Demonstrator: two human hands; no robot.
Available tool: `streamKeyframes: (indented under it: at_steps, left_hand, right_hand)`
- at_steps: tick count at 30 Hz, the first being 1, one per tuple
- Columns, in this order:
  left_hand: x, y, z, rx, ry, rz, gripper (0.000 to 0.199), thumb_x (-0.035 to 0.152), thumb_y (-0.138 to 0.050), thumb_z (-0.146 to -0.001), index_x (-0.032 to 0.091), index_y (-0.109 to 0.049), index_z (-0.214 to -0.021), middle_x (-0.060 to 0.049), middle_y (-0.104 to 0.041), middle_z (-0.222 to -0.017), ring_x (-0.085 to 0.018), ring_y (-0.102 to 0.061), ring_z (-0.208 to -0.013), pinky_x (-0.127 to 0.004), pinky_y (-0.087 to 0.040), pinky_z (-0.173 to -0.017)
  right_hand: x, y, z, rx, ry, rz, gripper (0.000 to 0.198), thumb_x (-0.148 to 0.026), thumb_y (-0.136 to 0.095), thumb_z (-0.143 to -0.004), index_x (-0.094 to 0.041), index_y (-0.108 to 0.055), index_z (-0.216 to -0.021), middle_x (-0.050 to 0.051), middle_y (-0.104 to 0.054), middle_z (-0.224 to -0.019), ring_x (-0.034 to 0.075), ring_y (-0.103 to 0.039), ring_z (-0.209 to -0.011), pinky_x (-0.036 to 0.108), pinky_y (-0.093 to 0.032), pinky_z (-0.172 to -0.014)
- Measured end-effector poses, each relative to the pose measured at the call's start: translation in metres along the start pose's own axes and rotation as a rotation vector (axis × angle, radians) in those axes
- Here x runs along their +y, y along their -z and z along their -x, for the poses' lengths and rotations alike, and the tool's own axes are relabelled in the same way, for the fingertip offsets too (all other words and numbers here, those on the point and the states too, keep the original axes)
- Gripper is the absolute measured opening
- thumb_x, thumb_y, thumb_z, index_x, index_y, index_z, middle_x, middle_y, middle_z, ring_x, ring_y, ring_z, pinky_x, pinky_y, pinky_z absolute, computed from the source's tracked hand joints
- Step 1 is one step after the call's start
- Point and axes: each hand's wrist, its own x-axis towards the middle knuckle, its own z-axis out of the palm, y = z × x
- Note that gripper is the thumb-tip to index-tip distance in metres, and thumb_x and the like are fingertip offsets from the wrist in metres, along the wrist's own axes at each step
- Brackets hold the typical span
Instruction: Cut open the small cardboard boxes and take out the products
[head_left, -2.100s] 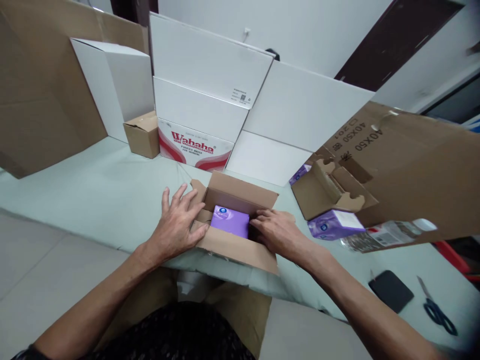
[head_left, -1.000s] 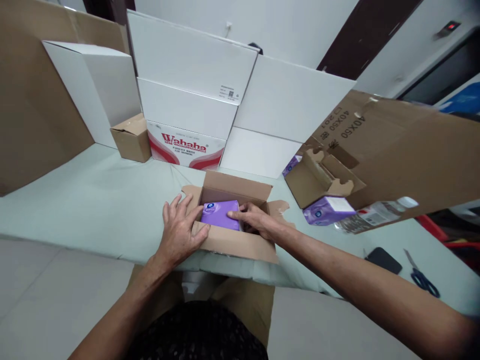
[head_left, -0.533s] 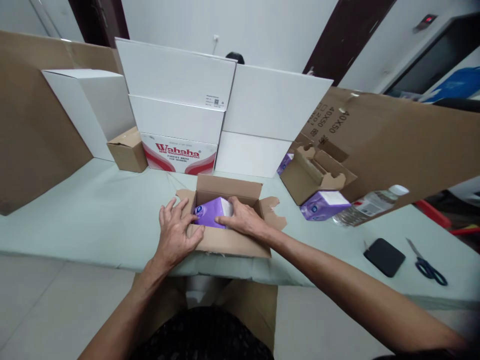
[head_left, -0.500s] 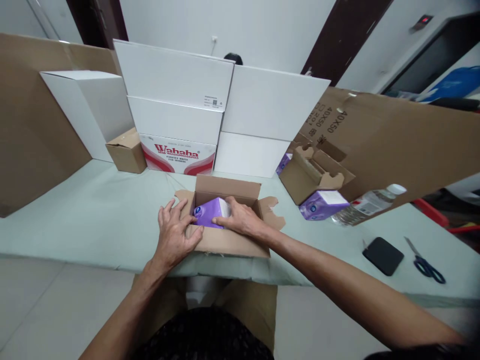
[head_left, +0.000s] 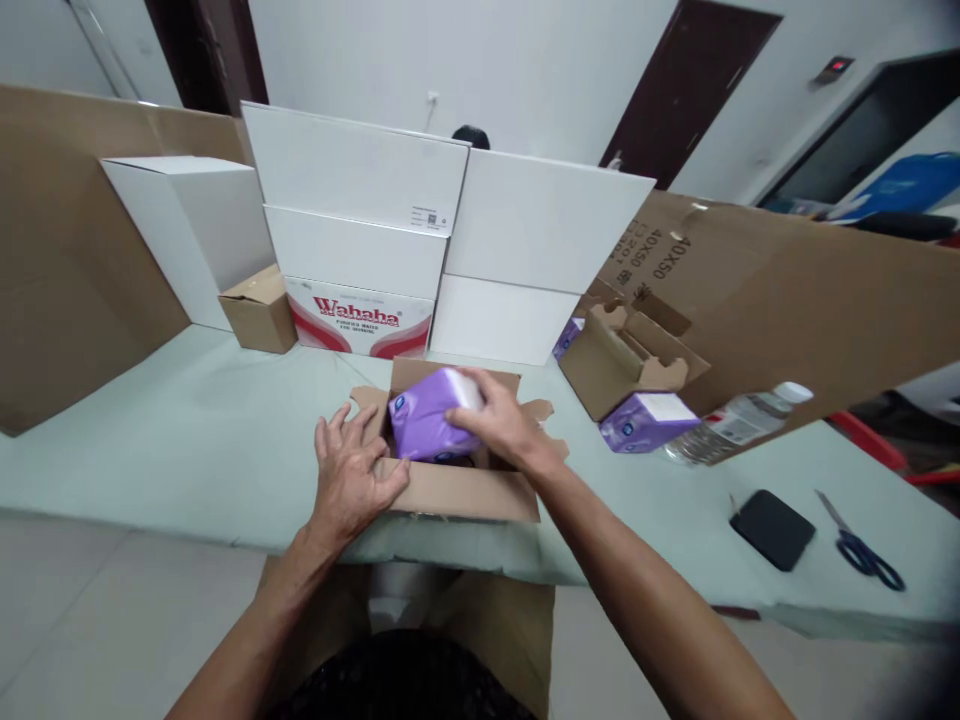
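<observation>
My right hand (head_left: 504, 418) is closed around the right end of a purple tissue pack (head_left: 431, 420) with a white end. The pack is tilted, partly above the opening of a small brown cardboard box (head_left: 465, 490). My left hand (head_left: 349, 468) grips the box at its near left corner, fingers spread over the left flap and thumb on the front flap. The box stands with its flaps folded out near the table's front edge. Most of its inside is hidden by the pack and my right hand.
Right of the box lie an opened carton (head_left: 611, 365), another purple tissue pack (head_left: 645, 422), a clear bottle (head_left: 739, 425), a black flat case (head_left: 772, 528) and scissors (head_left: 859, 545). Behind stand a white Wahaba-style printed carton (head_left: 360, 320) and a small closed brown box (head_left: 260, 315).
My right hand has lifted the tissue pack upward inside the box, and it now sits higher and more tilted. My left hand stays at the corner. The view has shifted slightly.
</observation>
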Motion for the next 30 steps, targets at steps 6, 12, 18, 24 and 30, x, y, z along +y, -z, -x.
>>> streamKeyframes:
  at_steps: [6, 12, 18, 24, 30]
  left_hand:
    - [0.003, 0.005, -0.006, -0.037, 0.048, 0.062, 0.018, 0.036, -0.068, -0.087, 0.02, -0.077, -0.084, -0.018, -0.061, -0.148, -0.05, -0.041, -0.147, -0.082, -0.022, -0.116]
    - [0.023, 0.034, -0.016, 0.081, -0.06, 0.288, 0.056, 0.041, -0.07, -0.091, 0.022, -0.058, -0.142, -0.019, -0.051, -0.158, -0.043, -0.031, -0.156, -0.07, -0.029, -0.122]
    - [0.046, 0.044, -0.033, -0.221, 0.081, 0.788, 0.112, 0.049, -0.084, -0.078, 0.029, -0.018, -0.167, -0.018, -0.032, -0.171, -0.043, -0.035, -0.155, -0.065, -0.031, -0.125]
    - [0.063, 0.035, -0.044, -0.293, 0.194, 1.125, 0.116, 0.035, -0.087, -0.073, 0.028, -0.02, -0.167, -0.017, -0.037, -0.167, -0.041, -0.037, -0.154, -0.058, -0.035, -0.125]
    - [0.062, 0.033, -0.054, -0.385, 0.204, 1.165, 0.114, 0.036, -0.087, -0.075, 0.029, -0.02, -0.167, -0.016, -0.032, -0.17, -0.041, -0.035, -0.155, -0.059, -0.037, -0.124]
  right_hand:
    - [0.004, 0.054, 0.021, 0.139, -0.119, -0.787, 0.054, -0.043, -0.081, -0.065, -0.024, -0.069, -0.115, 0.001, -0.077, -0.102, 0.022, -0.071, -0.086, 0.032, -0.057, -0.071]
    - [0.015, 0.041, 0.049, 0.108, -0.22, -0.979, 0.04, -0.043, -0.085, -0.065, -0.023, -0.071, -0.097, 0.0, -0.076, -0.085, 0.02, -0.069, -0.071, 0.033, -0.058, -0.065]
    - [0.012, 0.045, 0.059, 0.045, -0.146, -0.924, 0.048, -0.048, -0.081, -0.073, -0.022, -0.073, -0.113, 0.003, -0.078, -0.097, 0.02, -0.07, -0.079, 0.028, -0.054, -0.062]
    - [0.016, 0.04, 0.08, 0.125, -0.014, -0.894, 0.067, -0.075, -0.065, -0.083, -0.028, -0.069, -0.13, 0.007, -0.071, -0.137, 0.033, -0.067, -0.123, 0.043, -0.06, -0.091]
    - [0.03, 0.014, 0.096, 0.243, 0.158, -0.736, 0.087, -0.069, -0.071, -0.084, -0.031, -0.046, -0.158, 0.01, -0.062, -0.15, 0.036, -0.053, -0.143, 0.055, -0.047, -0.115]
